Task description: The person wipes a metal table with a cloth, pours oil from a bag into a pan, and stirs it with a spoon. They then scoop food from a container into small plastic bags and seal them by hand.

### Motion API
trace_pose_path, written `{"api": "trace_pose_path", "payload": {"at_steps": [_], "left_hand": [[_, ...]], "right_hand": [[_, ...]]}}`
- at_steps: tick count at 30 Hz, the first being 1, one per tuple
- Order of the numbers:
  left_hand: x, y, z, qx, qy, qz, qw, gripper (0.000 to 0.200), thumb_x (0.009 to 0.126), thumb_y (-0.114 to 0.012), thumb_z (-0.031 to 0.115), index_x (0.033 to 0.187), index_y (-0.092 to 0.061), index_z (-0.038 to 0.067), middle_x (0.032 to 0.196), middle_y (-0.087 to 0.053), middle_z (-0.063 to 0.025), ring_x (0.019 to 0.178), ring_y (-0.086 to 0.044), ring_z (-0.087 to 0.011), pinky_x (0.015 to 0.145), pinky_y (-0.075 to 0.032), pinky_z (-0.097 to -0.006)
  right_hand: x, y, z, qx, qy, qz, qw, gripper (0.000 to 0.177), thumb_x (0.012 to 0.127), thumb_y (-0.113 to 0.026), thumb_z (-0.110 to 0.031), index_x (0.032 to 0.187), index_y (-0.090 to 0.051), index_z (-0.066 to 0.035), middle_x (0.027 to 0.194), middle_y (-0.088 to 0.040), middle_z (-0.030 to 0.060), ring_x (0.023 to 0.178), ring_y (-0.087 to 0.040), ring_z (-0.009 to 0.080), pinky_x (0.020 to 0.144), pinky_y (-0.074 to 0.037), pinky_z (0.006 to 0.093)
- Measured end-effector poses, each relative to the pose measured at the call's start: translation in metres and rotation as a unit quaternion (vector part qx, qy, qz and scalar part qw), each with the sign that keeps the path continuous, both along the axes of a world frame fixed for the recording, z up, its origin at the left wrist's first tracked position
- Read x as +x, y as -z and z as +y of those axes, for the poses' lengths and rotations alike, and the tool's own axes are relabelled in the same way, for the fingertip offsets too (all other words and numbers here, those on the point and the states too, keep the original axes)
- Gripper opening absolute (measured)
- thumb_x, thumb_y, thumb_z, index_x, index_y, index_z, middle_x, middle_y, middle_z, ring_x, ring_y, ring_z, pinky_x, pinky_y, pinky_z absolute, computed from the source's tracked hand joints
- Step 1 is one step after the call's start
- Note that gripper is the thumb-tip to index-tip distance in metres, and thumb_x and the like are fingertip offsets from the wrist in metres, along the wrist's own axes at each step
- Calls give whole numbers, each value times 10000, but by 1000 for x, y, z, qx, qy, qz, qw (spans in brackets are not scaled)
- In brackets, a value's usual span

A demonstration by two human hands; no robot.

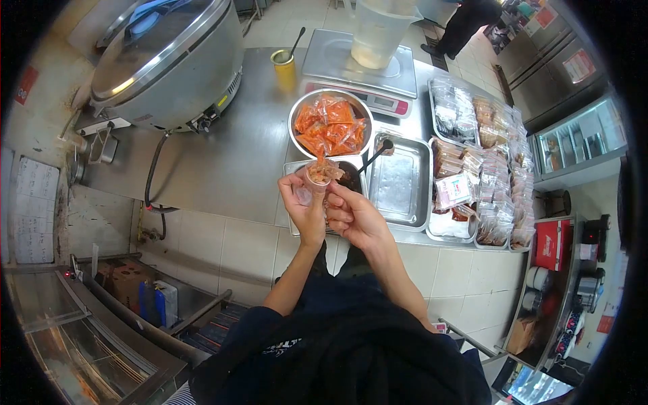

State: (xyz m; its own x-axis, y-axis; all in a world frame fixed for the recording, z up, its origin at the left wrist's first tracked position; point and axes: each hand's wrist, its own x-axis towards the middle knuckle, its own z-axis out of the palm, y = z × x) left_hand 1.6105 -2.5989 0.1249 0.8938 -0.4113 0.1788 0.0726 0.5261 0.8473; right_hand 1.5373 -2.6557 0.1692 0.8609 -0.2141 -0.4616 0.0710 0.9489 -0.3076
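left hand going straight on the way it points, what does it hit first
Beyond the small bag it holds, the left hand would probably meet the steel bowl of orange packets first; depth is unclear.

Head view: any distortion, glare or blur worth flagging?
Head view: strong fisheye bowing with black corners; glare streaks the big cooker lid and steel counter; the left hand, right hand and the sauce packet they grip are sharp.
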Motion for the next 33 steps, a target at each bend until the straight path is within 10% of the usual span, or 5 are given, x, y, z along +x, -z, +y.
{"api": "trace_pose_path", "payload": {"at_steps": [8,10,18,31,33], "left_hand": [[10,0,2,-9,-36,-75,996,301,755,-649,104,853,-366,68,933,-484,-57,826,-467,-116,791,-362,-248],[20,3,18,159,96,-8,983,194,781,-617,120,842,-443,61,876,-506,-21,716,-466,-76,621,-388,-200],[27,-18,30,-4,313,337,888,104,837,-525,141,918,-506,80,738,-496,16,567,-416,-32,375,-299,-148],[30,-21,20,36,285,327,900,102,790,-576,80,889,-557,62,705,-548,10,506,-447,-37,390,-336,-155],[29,-12,11,91,205,200,954,59,778,-582,75,832,-576,51,674,-563,-1,504,-473,-62,414,-360,-176]], "right_hand": [[5,-10,1,-25,44,-15,999,197,862,-490,-209,698,-424,-121,551,-293,-78,447,-250,18,411,-204,179],[3,-11,-2,-89,72,13,993,192,859,-492,-201,697,-427,-119,544,-279,-80,446,-246,20,409,-199,181],[-14,8,-12,-349,18,72,934,88,850,-513,-178,841,-528,-91,604,-443,-76,468,-315,18,408,-218,172],[1,7,-10,-83,105,-4,991,101,824,-545,-126,902,-524,-66,769,-560,-12,504,-374,12,409,-280,138],[4,10,-10,-382,179,146,895,47,761,-590,-73,772,-568,-32,639,-589,17,491,-495,40,404,-347,162]]}}
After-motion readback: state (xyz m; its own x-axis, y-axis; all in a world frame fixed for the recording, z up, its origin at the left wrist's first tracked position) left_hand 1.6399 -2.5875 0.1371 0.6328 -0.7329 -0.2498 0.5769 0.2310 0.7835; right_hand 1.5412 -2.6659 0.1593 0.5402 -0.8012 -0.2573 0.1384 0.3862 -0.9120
